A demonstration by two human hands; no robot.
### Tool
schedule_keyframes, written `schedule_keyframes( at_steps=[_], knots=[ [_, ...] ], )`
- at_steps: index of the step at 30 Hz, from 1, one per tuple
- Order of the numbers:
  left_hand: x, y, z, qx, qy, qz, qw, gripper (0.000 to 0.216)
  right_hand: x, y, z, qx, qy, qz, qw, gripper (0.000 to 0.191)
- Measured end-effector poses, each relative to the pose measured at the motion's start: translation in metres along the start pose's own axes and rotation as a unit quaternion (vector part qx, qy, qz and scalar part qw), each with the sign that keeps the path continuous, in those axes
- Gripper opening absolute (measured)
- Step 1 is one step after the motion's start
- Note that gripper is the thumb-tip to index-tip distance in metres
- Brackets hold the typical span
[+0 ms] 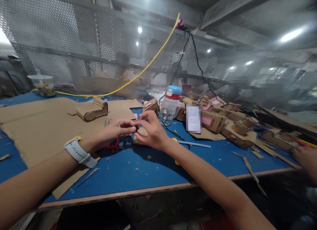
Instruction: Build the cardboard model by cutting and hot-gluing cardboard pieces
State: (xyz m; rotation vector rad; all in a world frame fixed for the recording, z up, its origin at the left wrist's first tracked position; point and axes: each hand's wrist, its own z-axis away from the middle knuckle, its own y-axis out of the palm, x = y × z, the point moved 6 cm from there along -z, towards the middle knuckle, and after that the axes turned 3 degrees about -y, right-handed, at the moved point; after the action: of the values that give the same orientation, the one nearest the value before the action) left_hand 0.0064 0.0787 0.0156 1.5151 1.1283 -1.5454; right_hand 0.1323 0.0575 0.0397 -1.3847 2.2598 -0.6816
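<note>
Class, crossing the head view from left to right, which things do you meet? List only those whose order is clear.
Plastic tub → wrist strap → left hand → bottle → another person's hand

Two hands and one cardboard piece met over one blue table.

The pair comprised one left hand and one right hand; one co-worker's hand at far right raised the total to three. Counted nearby were one wristwatch, one large cardboard sheet, one cardboard form lying on it, one plastic tub, one lidded bottle, one yellow cable, one red loop, one pale-blue strip and one blurred white rectangle. At least three pink patches showed among heaped cardboard shapes, which overlapped too much for an exact count, while scattered scraps were too numerous to number.
</note>
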Motion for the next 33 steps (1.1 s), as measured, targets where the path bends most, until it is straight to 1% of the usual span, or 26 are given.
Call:
schedule_keyframes(
  at_steps=[4,9,13,16,19,24,33],
  knots=[
    [0.003,-0.001,-0.002,-0.001,0.002,0.000,1.000,0.025,0.003,-0.002,0.000,-0.011,-0.012,0.011,1.000,0.011],
    [0.009,-0.006,-0.006,0.014,0.012,0.003,1.000,0.027,0.001,-0.002,0.000,-0.002,0.002,0.003,1.000,0.013],
    [0.017,-0.010,-0.010,0.036,0.014,0.028,0.999,0.025,0.004,-0.006,0.000,-0.022,-0.019,0.009,1.000,0.016],
    [0.020,-0.011,-0.012,0.041,0.017,0.047,0.998,0.026,0.007,-0.008,0.000,-0.037,-0.039,0.014,0.998,0.018],
    [0.021,-0.011,-0.012,0.036,0.009,0.062,0.997,0.027,0.007,-0.008,0.000,-0.039,-0.036,0.017,0.998,0.019],
    [0.018,-0.006,-0.010,0.047,-0.005,0.090,0.995,0.029,0.007,-0.007,0.000,-0.030,-0.023,0.007,0.999,0.020],
    [0.017,-0.006,-0.009,0.039,-0.003,0.089,0.995,0.024,0.011,-0.007,0.000,-0.034,-0.032,0.012,0.999,0.015]
  ],
)
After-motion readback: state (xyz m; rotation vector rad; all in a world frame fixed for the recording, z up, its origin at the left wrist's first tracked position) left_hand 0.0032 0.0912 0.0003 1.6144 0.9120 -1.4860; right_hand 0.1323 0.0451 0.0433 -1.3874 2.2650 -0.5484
